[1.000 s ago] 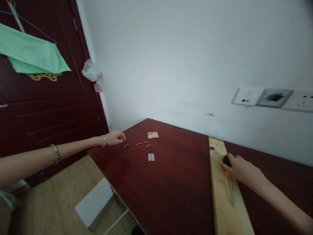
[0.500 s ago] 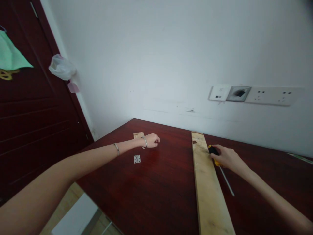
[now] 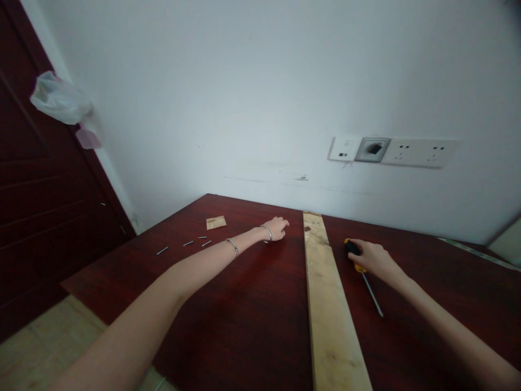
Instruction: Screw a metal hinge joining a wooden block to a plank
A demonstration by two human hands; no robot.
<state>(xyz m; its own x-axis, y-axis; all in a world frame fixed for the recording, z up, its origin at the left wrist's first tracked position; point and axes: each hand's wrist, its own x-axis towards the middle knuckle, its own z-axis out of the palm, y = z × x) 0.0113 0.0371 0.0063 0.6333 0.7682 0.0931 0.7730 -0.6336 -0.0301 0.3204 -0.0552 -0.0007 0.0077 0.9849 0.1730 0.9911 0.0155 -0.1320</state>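
Note:
My right hand (image 3: 372, 257) grips the black and yellow handle of a screwdriver (image 3: 372, 293), its metal shaft pointing back toward me. It is just right of a long pale wooden board (image 3: 331, 304) lying on the dark red table (image 3: 252, 315). To the left of the board's far end, my left hand (image 3: 277, 228) is low over the table, its fingers loosely bent and somewhat apart. I see nothing in it. Several small silver screws or nails (image 3: 161, 250) lie beyond my left forearm, near a small flat tan piece (image 3: 216, 222).
A white wall with a row of sockets (image 3: 415, 152) rises behind the table. At the left are a dark red door (image 3: 40, 179) and a hanging plastic bag (image 3: 61, 100). A thin flat strip (image 3: 476, 252) lies along the table's back right.
My left hand has moved right, toward the board, and its fingers have loosened. Small screws or nails now show; the metal hinge is out of sight. The view has shifted right.

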